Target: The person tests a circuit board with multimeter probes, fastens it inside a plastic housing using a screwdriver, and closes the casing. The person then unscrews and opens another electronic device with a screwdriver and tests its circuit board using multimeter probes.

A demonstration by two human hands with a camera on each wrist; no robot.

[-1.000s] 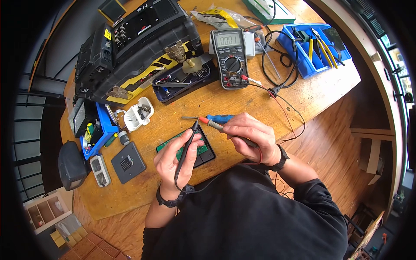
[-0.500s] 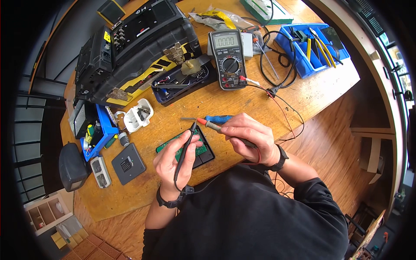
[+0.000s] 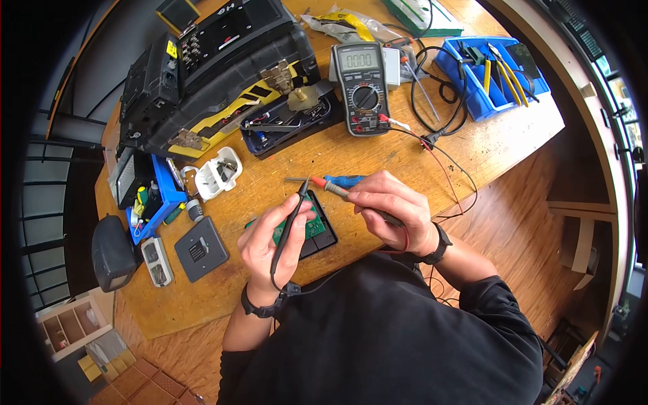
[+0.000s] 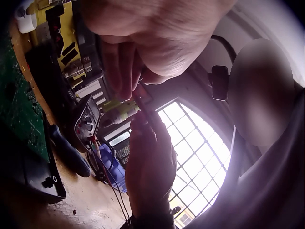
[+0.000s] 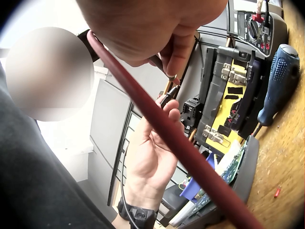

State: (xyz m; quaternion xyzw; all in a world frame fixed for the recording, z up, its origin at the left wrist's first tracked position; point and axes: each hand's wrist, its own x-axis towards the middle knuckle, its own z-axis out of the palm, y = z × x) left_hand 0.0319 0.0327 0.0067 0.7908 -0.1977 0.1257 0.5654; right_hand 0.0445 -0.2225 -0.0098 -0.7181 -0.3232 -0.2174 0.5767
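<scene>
My left hand (image 3: pixel 264 241) pinches a black multimeter probe (image 3: pixel 286 236), its tip pointing up and away from me. A red-tipped multimeter probe (image 3: pixel 332 188) is held between the thumb and fingers of my right hand (image 3: pixel 397 210). The two probe tips meet or nearly meet above the table. Below the hands lies a green circuit board (image 3: pixel 314 227) in a black case (image 3: pixel 327 241), partly hidden by the left hand. A blue-handled screwdriver (image 3: pixel 345 181) lies just beyond the probes. Farther back, the multimeter (image 3: pixel 366 98) shows zeros on its display.
Test leads (image 3: pixel 445 169) run from the meter across the table's right side. A blue tool bin (image 3: pixel 472 101) stands back right, a large black case (image 3: pixel 236 88) back left. Nearer left are a white container (image 3: pixel 217 177), a dark flat cover (image 3: pixel 202 251) and another blue bin (image 3: pixel 156 214).
The meter's display has gone from 00.01 to zeros. Both hands keep their grip on the probes, with tips close together; the head view has shifted slightly.
</scene>
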